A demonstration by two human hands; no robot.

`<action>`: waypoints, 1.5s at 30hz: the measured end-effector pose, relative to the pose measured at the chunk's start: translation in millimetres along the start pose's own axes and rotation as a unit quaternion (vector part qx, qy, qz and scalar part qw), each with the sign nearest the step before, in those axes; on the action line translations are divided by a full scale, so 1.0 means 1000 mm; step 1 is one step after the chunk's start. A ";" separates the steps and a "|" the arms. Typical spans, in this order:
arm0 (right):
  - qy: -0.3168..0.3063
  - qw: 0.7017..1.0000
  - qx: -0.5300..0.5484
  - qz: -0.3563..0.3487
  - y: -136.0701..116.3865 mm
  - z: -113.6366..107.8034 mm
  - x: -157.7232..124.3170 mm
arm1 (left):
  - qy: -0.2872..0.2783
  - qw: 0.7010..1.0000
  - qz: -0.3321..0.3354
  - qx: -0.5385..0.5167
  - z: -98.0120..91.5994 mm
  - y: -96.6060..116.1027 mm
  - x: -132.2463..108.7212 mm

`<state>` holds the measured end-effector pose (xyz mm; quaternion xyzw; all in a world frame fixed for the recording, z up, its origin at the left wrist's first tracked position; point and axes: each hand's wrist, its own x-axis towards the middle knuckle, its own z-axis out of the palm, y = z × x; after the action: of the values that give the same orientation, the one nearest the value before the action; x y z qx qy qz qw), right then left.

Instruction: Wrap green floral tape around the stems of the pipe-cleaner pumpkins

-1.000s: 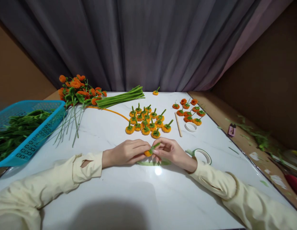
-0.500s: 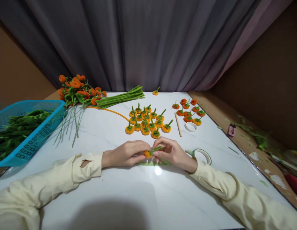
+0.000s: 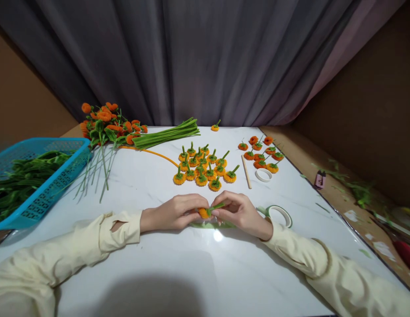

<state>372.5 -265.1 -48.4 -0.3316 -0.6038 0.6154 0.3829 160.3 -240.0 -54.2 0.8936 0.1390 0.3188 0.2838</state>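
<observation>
Near the middle of the white table [image 3: 178, 273], my left hand [image 3: 173, 213] pinches a small orange pipe-cleaner pumpkin [image 3: 203, 213]. My right hand [image 3: 239, 210] meets it from the right, its fingers closed on the pumpkin's green stem [image 3: 216, 205]. A pale green strip [image 3: 211, 225] lies flat on the table under both hands. Just beyond my fingers sits a cluster of several finished yellow-orange pumpkins [image 3: 205, 168] with green stems.
A green tape roll [image 3: 279, 214] lies right of my right hand; a white tape ring [image 3: 263, 175], a wooden stick [image 3: 246, 171] and darker orange pumpkins [image 3: 260, 152] sit farther back. Green stems [image 3: 167, 134] and an orange bouquet [image 3: 107, 125] lie far left beside a blue basket [image 3: 42, 185].
My right-hand fingers have curled in a little over the green stem, which now lies flatter. My left hand and the pumpkin have hardly moved.
</observation>
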 end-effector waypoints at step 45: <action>0.072 0.973 -0.202 -0.087 -0.001 -0.003 -0.002 | 0.055 0.821 -0.292 -0.488 -0.004 0.001 0.010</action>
<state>376.6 -265.3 -47.7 -0.3917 -0.7133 0.4193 0.4025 165.2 -234.5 -46.1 0.5370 0.2355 0.2953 0.7543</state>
